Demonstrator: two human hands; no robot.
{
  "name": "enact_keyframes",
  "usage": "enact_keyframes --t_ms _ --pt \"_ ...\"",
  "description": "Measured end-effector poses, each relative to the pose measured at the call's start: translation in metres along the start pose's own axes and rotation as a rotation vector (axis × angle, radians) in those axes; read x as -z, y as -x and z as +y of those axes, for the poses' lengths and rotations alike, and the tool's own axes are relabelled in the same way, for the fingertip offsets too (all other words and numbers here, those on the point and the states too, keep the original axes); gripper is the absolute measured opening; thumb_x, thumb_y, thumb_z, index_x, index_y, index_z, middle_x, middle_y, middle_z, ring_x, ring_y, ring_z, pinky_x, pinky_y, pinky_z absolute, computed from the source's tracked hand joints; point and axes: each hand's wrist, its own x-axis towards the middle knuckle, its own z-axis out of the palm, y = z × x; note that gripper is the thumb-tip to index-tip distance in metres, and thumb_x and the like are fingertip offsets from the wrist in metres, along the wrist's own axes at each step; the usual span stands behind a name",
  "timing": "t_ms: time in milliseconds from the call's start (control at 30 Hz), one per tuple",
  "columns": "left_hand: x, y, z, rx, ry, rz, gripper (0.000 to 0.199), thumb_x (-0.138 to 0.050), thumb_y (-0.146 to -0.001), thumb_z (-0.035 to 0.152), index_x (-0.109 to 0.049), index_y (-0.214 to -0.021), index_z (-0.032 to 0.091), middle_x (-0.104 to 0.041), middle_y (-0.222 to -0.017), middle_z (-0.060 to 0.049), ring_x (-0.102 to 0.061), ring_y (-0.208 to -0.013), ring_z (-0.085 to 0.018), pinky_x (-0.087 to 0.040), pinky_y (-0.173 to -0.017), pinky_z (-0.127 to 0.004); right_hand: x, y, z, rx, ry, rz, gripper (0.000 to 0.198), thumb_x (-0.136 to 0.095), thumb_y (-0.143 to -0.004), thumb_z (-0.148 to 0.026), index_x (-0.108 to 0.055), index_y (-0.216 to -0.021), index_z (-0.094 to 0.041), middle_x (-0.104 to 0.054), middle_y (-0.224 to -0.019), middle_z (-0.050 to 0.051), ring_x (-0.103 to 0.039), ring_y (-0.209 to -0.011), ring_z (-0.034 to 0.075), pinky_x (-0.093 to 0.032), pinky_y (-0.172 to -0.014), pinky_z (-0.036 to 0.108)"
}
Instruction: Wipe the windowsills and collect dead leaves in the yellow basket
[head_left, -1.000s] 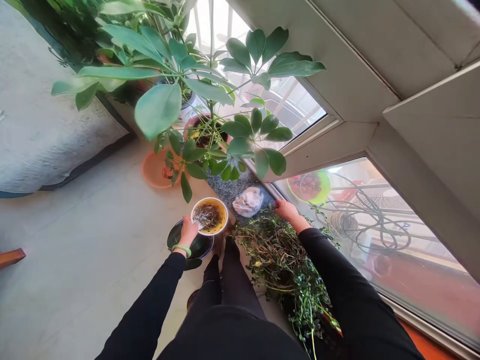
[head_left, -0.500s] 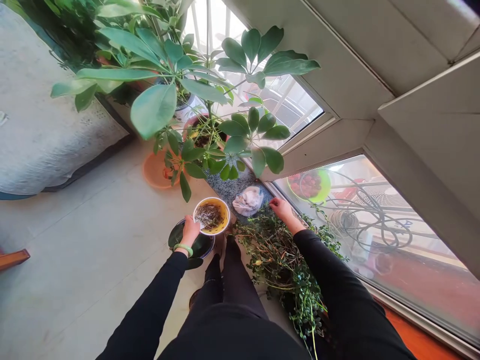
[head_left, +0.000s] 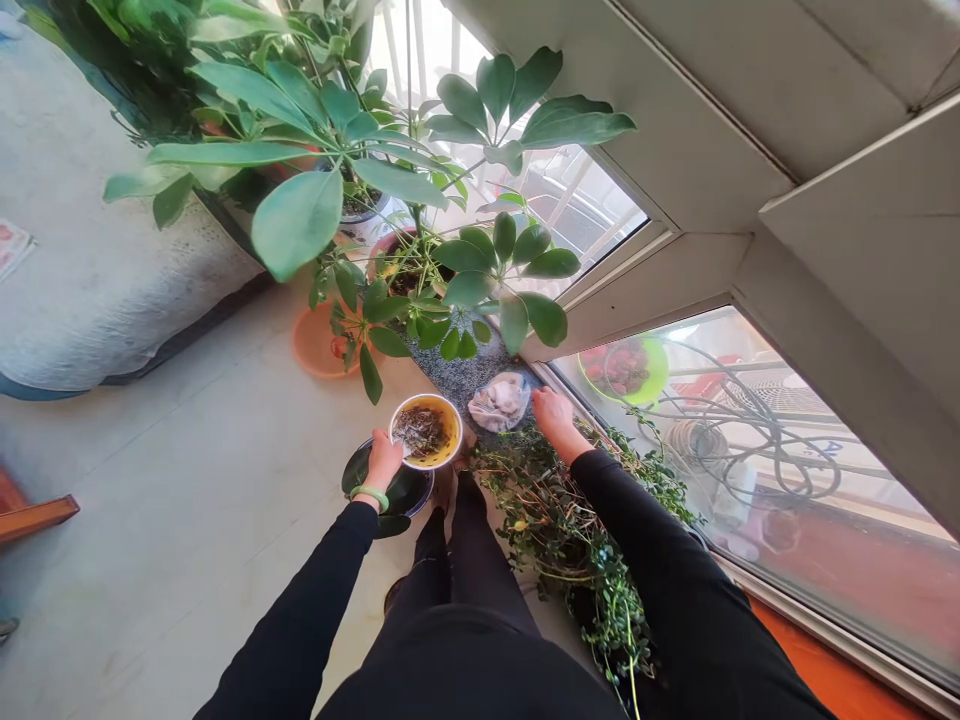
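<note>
My left hand [head_left: 384,462] grips the near-left rim of the yellow-lined bowl [head_left: 453,430], its dry plant scraps [head_left: 421,432] just beyond my fingers. My right hand's [head_left: 556,414] fingers curl just beside the knotted-looking plastic bag [head_left: 499,402]; I can't tell whether they pinch anything.

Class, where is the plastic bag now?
In the head view, the plastic bag lies on the speckled ledge, between the bowl on its left and the right hand.

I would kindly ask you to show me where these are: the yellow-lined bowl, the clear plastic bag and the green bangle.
Yellow-lined bowl [head_left: 454,428]: head view, on its inner wall.
Clear plastic bag [head_left: 499,403]: head view, on its middle.
Green bangle [head_left: 370,492]: head view, on its visible band.
</note>
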Motion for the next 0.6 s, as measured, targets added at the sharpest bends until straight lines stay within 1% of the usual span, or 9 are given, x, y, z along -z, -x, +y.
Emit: enact_keyframes --t_ms 100,167,233,300,367,400,467,500,600 --pt "-0.003 -0.003 -0.004 -0.013 0.014 -0.022 0.026 -0.057 -0.088 0.017 -0.045 -0.111 0.02 -0.069 -0.107 -0.011 -0.071 -0.079 -0.023 -0.054 -0.07 -0.032 0.003 -0.008 -0.008 -0.008 -0.026 0.022 0.027 -0.045 -0.099 -0.02 -0.071 -0.107 -0.019 -0.073 -0.1 0.013 -0.07 -0.088 0.023 -0.044 -0.073 0.03" --pt "-0.005 -0.005 -0.006 -0.013 0.02 -0.026 0.027 -0.056 -0.088 0.016 -0.045 -0.112 0.021 -0.069 -0.109 -0.012 -0.071 -0.081 -0.023 -0.054 -0.071 -0.032 0.005 -0.012 -0.013 -0.032 -0.043 0.057 0.03 -0.041 -0.101 -0.023 -0.068 -0.114 -0.019 -0.074 -0.099 0.013 -0.069 -0.091 0.024 -0.045 -0.075 0.031" --pt "-0.007 -0.006 -0.008 -0.01 0.026 -0.029 0.028 -0.056 -0.088 0.016 -0.045 -0.113 0.021 -0.069 -0.11 -0.012 -0.071 -0.08 -0.023 -0.054 -0.071 -0.032 0.006 -0.014 -0.016 -0.071 -0.086 0.126 0.032 -0.038 -0.1 -0.024 -0.067 -0.115 -0.018 -0.074 -0.101 0.014 -0.067 -0.098 0.026 -0.045 -0.079 0.033" --pt "-0.008 -0.008 -0.01 -0.005 0.031 -0.031 0.027 -0.056 -0.088 0.016 -0.045 -0.112 0.021 -0.069 -0.11 -0.012 -0.071 -0.078 -0.023 -0.053 -0.07 -0.032 0.007 -0.016 -0.018 -0.123 -0.25 0.244 0.03 -0.04 -0.097 -0.025 -0.067 -0.109 -0.018 -0.073 -0.101 0.013 -0.065 -0.101 0.027 -0.045 -0.082 0.034" --pt "-0.009 -0.008 -0.011 -0.002 0.037 -0.03 0.027 -0.057 -0.088 0.017 -0.045 -0.111 0.022 -0.069 -0.11 -0.012 -0.071 -0.079 -0.023 -0.053 -0.07 -0.032 0.009 -0.016 -0.02 -0.183 -0.523 0.353 0.027 -0.044 -0.094 -0.03 -0.066 -0.103 -0.018 -0.073 -0.097 0.012 -0.064 -0.097 0.027 -0.045 -0.083 0.035" --pt "-0.009 -0.009 -0.011 -0.001 0.04 -0.029 0.027 -0.057 -0.087 0.017 -0.045 -0.111 0.022 -0.069 -0.111 -0.012 -0.071 -0.081 -0.023 -0.053 -0.071 -0.032 0.011 -0.016 -0.022 -0.204 -0.643 0.384 0.027 -0.045 -0.093 -0.032 -0.066 -0.101 -0.017 -0.073 -0.095 0.011 -0.064 -0.092 0.026 -0.046 -0.082 0.035" --pt "-0.009 -0.008 -0.01 -0.002 0.049 -0.028 0.028 -0.058 -0.087 0.017 -0.045 -0.111 0.022 -0.069 -0.112 -0.012 -0.072 -0.084 -0.023 -0.053 -0.072 -0.031 0.014 -0.013 -0.03 -0.207 -0.779 0.382 0.029 -0.043 -0.093 -0.036 -0.064 -0.102 -0.017 -0.072 -0.091 0.009 -0.065 -0.084 0.023 -0.048 -0.078 0.033" --pt "-0.009 -0.007 -0.01 -0.004 0.054 -0.03 0.028 -0.058 -0.087 0.017 -0.045 -0.111 0.022 -0.069 -0.112 -0.012 -0.072 -0.086 -0.023 -0.053 -0.072 -0.031 0.015 -0.011 -0.036 -0.176 -0.82 0.353 0.03 -0.043 -0.093 -0.036 -0.064 -0.102 -0.017 -0.072 -0.088 0.008 -0.065 -0.08 0.022 -0.049 -0.076 0.032" --pt "-0.007 -0.002 -0.008 -0.012 0.067 -0.032 0.026 -0.057 -0.088 0.016 -0.045 -0.11 0.022 -0.07 -0.112 -0.012 -0.072 -0.089 -0.023 -0.053 -0.074 -0.03 0.011 0.003 -0.065 0.006 -0.92 0.178 0.026 -0.047 -0.092 -0.035 -0.065 -0.101 -0.018 -0.072 -0.08 0.005 -0.067 -0.077 0.02 -0.051 -0.073 0.029"
